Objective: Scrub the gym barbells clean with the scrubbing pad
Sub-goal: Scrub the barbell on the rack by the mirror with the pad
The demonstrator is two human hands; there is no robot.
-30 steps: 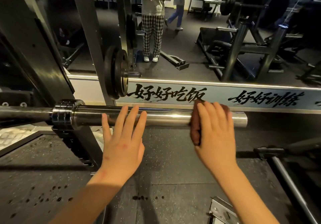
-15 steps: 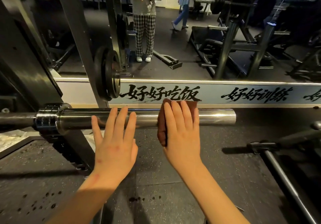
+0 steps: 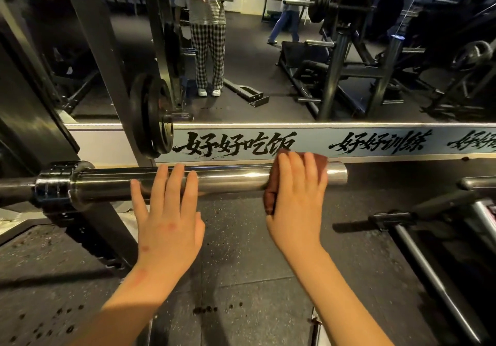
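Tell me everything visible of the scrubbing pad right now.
The scrubbing pad is a dark reddish-brown, cloth-like sheet draped over the barbell's shiny metal sleeve near its free end. The right hand lies flat on it, straight fingers pressing it to the metal. One edge hangs below the sleeve beside the palm; a corner shows past the fingertips. The left hand does not touch it.

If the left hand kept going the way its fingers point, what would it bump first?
The left hand lies on the bar; past that, probably the lettered strip under the mirror, though depth is unclear.
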